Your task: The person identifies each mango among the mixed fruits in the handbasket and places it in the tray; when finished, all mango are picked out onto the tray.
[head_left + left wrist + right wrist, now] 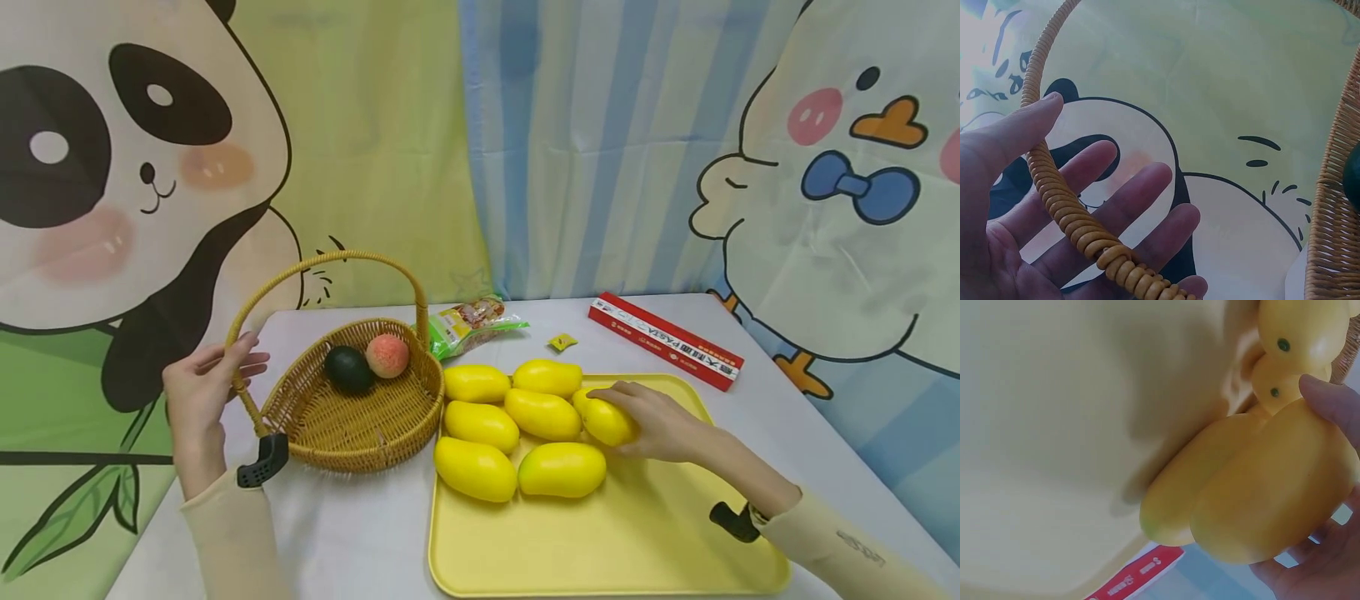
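Note:
My right hand (pixel 663 421) grips a yellow mango (pixel 604 417) at the right end of the mango group, with thumb and fingers on opposite sides of it. In the right wrist view the held mango (pixel 1272 487) overlaps another mango (pixel 1188 481) behind it. Several more mangoes (pixel 480 471) lie in the left part of the yellow tray (pixel 600 550). My left hand (pixel 206 392) is at the left side of the wicker basket (pixel 360 454). Its fingers are loosely extended and spread behind the basket's handle (pixel 1063 203), the thumb crossing the handle.
Inside the basket lie a dark green avocado (pixel 349 370) and a peach (pixel 387 356). Behind the tray are a green-edged food packet (pixel 476 323), a small yellow sachet (pixel 562 342) and a long red pasta box (pixel 666 340). Printed curtains (pixel 577 150) hang behind the table.

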The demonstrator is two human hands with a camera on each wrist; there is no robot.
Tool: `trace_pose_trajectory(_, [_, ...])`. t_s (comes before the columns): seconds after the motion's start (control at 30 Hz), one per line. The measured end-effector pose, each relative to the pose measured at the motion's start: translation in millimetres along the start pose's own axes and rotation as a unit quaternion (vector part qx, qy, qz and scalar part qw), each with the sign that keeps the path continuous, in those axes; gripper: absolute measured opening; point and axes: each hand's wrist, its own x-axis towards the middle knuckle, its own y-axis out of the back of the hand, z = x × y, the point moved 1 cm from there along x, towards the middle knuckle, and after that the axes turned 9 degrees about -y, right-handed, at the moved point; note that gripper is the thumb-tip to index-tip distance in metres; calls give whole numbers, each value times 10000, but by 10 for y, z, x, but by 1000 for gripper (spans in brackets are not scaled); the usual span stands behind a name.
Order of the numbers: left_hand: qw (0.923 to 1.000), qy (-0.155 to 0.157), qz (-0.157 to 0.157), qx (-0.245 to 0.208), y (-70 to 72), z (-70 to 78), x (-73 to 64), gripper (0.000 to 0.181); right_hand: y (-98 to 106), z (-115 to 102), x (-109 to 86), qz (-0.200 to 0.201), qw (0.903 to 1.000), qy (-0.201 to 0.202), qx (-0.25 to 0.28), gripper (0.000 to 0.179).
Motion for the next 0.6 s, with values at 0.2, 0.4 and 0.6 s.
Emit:
trace_pose_trajectory(0.2, [10000, 50, -3, 47, 7, 1, -4, 18, -46, 30, -80, 66, 9999, -112, -86, 70])
trace_pose_trajectory(0.4, [9999, 66, -28, 132, 9, 0, -9, 16, -98, 10, -155, 252, 9992, 93, -294, 71])
trace_pose_trajectory(0.6, [9999, 17, -26, 108, 11, 5, -11, 17, -153, 10, -210, 193, 9993, -1, -323, 70])
